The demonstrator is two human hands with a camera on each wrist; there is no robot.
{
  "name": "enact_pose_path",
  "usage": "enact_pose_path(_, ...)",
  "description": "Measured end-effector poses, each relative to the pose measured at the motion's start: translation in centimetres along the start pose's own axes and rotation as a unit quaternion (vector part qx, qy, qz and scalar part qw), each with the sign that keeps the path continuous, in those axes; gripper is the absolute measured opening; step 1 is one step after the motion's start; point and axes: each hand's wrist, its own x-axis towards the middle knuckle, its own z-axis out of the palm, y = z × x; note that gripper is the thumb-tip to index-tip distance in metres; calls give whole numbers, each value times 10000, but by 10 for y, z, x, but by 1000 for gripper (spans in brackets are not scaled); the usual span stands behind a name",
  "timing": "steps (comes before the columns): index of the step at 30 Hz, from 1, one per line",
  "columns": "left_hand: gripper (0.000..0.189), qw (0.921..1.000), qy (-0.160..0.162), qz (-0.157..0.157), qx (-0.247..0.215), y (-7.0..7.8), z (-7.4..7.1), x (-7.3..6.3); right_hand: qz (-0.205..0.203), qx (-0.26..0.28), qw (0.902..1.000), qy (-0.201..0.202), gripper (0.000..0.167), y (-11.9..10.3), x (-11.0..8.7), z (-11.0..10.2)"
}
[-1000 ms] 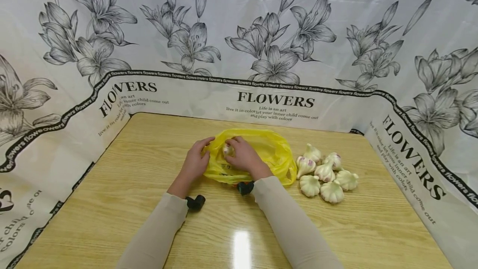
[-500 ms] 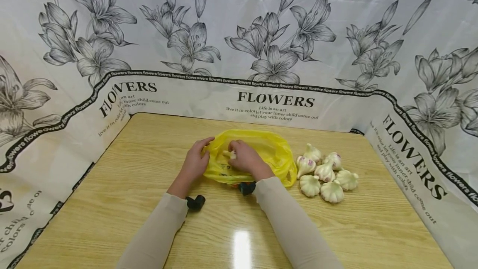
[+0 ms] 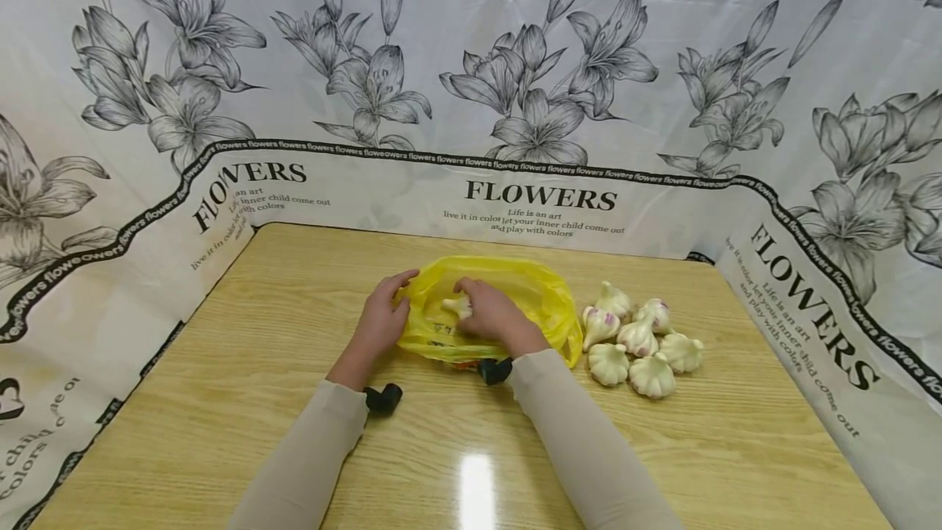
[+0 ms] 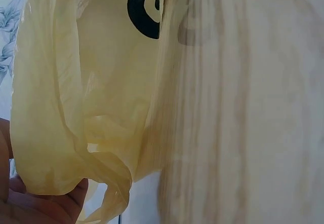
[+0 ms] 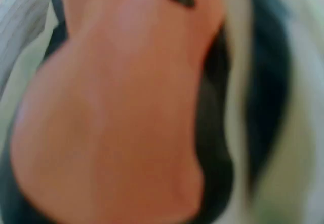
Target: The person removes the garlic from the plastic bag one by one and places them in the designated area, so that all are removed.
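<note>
A yellow plastic bag (image 3: pixel 526 275) lies on the table with its mouth spread wide. My left hand (image 3: pixel 382 319) holds the bag's left rim; in the left wrist view its fingers (image 4: pixel 63 203) fold around the hanging edge of the plastic. Inside the mouth, my right hand (image 3: pixel 496 316) grips a garlic bulb (image 3: pixel 459 307) whose stem points left. Part of that bulb is hidden by the fingers. The right wrist view is filled by a blurred orange and black print (image 5: pixel 116 112) on the bag, and the hand does not show there.
Several garlic bulbs (image 3: pixel 639 338) are clustered on the wooden table (image 3: pixel 294 293) just right of the bag. A flower-printed white curtain (image 3: pixel 412 186) encloses the table's back and sides. Black wrist cameras (image 3: pixel 495 370) sit below both wrists, the right one against the bag's front.
My right hand has shifted slightly right inside the bag with the garlic bulb, which has turned so its stem shows. The left hand keeps its place on the rim.
</note>
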Motion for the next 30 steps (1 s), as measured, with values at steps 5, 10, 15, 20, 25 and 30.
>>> enact_pose_path(5,44,10000,-6,-22,45,-1,0,1,-20,41,10000,-41,63,4,-2,-1)
enact_pose_path(10,44,10000,-34,-70,34,-1,0,1,-50,19,10000,-73,61,8,-5,-3)
enact_pose_path(15,44,10000,-53,-69,47,-1,0,1,-194,-14,9998,30,57,10,-12,-7)
enact_pose_path(20,45,9999,-70,-118,36,0,0,0,-287,162,9993,166,54,12,-19,-11)
enact_pose_path(25,45,9998,-85,-158,22,1,0,-1,-253,458,9982,290,56,18,-27,-14)
enact_pose_path(30,44,9998,-84,-175,-20,2,0,-1,-269,677,9965,414,59,24,-36,-19)
